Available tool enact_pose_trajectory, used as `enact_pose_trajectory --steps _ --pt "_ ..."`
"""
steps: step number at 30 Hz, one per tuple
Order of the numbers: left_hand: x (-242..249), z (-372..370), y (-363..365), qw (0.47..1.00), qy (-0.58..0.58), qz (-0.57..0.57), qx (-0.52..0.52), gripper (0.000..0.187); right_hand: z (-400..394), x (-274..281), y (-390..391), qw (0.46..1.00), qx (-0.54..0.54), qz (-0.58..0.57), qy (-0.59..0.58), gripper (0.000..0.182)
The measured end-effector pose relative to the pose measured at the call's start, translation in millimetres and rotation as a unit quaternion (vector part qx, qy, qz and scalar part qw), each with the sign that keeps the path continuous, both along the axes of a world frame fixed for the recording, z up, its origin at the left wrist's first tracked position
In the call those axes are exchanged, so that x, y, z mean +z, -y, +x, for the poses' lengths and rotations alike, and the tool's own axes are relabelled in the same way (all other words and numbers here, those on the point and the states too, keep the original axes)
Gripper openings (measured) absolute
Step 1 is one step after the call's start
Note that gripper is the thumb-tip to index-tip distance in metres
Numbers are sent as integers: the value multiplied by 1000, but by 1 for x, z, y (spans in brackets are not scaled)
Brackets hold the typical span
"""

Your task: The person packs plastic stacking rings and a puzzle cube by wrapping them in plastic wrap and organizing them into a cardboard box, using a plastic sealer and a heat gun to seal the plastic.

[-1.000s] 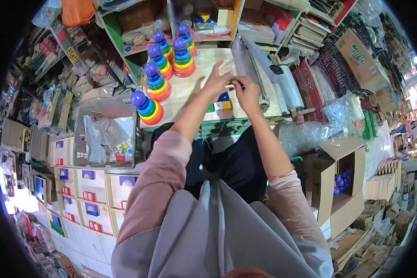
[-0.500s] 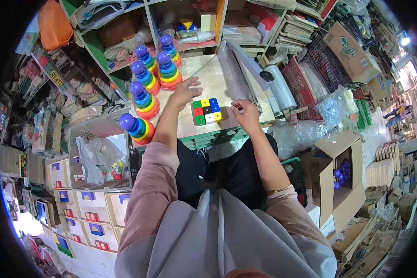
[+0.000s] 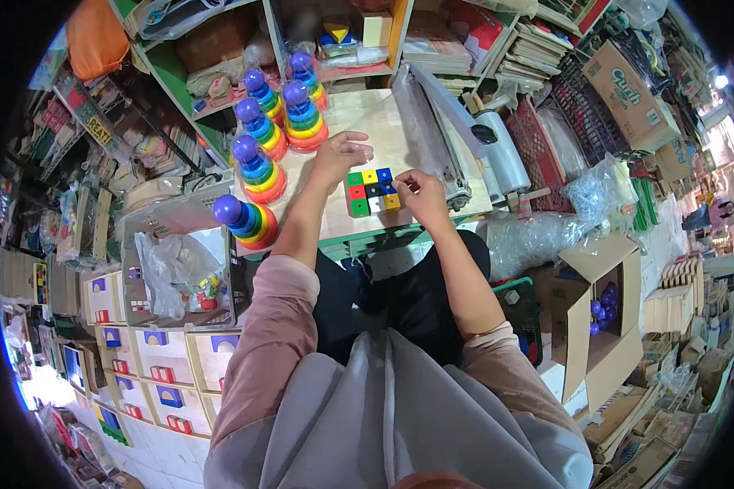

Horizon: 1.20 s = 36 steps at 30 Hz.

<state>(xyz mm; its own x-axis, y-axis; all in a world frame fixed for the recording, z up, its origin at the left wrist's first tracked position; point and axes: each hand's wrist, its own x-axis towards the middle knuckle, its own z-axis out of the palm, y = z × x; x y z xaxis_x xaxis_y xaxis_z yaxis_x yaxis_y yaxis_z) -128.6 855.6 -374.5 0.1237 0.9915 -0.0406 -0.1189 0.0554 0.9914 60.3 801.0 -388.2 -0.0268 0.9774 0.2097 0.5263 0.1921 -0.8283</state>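
Small coloured wooden cubes (image 3: 374, 190) lie together in a flat square on the table, in green, red, yellow, blue, black and white, each with a dark dot on its top. My left hand (image 3: 340, 160) hovers beyond their upper left side, fingers apart and holding nothing. At the right edge of the square is my right hand (image 3: 421, 196), thumb and fingertips drawn together against the blue cube (image 3: 387, 187) in the right column. Whether anything sits between those fingertips is hidden. Several ring stackers (image 3: 259, 169) with purple ball tops stand left of my left forearm.
Behind my right hand is a film sealer or cutter (image 3: 432, 122), with a plastic roll (image 3: 497, 151) beside it. A grey crate (image 3: 183, 322) holds plastic bags at the left. An open carton (image 3: 575, 334) with purple balls sits at the right. Shelves (image 3: 334, 72) line the back.
My right hand has moved left to the edge of the cubes, and its fingertips have come together. My left hand has shifted slightly relative to the cubes. The whole view has moved a little.
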Motion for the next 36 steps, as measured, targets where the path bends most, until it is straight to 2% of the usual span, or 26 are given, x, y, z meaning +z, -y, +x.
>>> enact_pose_trajectory --steps 1,3,4,5,6,7,9,11,12,13,17,20,22,23,25,29,31,32,34,36 --pt "2 -1 0 1000 9 -12 1 20 0 -6 -1 1000 1 -1 -1 14" --pt "-4 -1 -5 1000 0 3 1 20 -2 -7 -3 990 23 -86 -109 21" --pt "-7 -1 -7 1000 -8 17 -2 20 -5 -1 -2 990 22 -86 -108 21" --pt "-9 -1 -8 1000 -7 18 -4 20 -8 4 -2 958 7 -180 -225 23" --pt "-6 1 -7 999 -41 17 -2 20 -13 13 0 903 -8 -269 -336 25" --pt "-3 3 -5 997 -75 16 0 20 -16 16 0 903 -12 -268 -337 25" --pt "-2 8 -4 997 -72 16 -5 20 -20 21 -8 815 -16 -323 -481 26" --pt "-2 12 1 997 -69 16 -7 20 -19 10 -15 804 -5 -300 -514 24" --pt "0 15 6 999 -26 32 -7 19 -19 9 -18 791 9 -277 -545 21" --pt "1 16 8 999 18 47 -5 18 -18 8 -21 793 -20 -275 -543 15" --pt "0 12 7 997 15 47 -59 21 -19 -2 -25 818 -10 -247 -520 15" --pt "-3 14 6 998 -44 19 -43 22 -30 -3 -25 804 -14 -256 -536 17" --pt "2 15 11 991 -120 54 -22 20 -39 11 -19 794 -88 -233 -555 20" --pt "-2 13 9 991 -120 54 -21 20 -38 11 -20 794 -88 -233 -554 20" --pt "-8 8 7 982 -125 138 -17 18 -34 9 -22 795 -59 -213 -564 21" --pt "-8 11 9 968 -196 156 32 18 -34 4 -22 818 -68 -224 -526 21" --pt "-5 14 9 945 -272 167 74 18 -36 0 -21 823 -73 -198 -527 21" --pt "-3 15 10 945 -271 166 74 18 -36 -2 -21 824 -74 -198 -526 21" --pt "1 17 11 868 -365 292 169 12 -35 -4 -22 827 -63 -204 -521 21" --pt "9 20 15 847 -387 312 186 10 -34 -5 -20 838 -68 -215 -497 20"
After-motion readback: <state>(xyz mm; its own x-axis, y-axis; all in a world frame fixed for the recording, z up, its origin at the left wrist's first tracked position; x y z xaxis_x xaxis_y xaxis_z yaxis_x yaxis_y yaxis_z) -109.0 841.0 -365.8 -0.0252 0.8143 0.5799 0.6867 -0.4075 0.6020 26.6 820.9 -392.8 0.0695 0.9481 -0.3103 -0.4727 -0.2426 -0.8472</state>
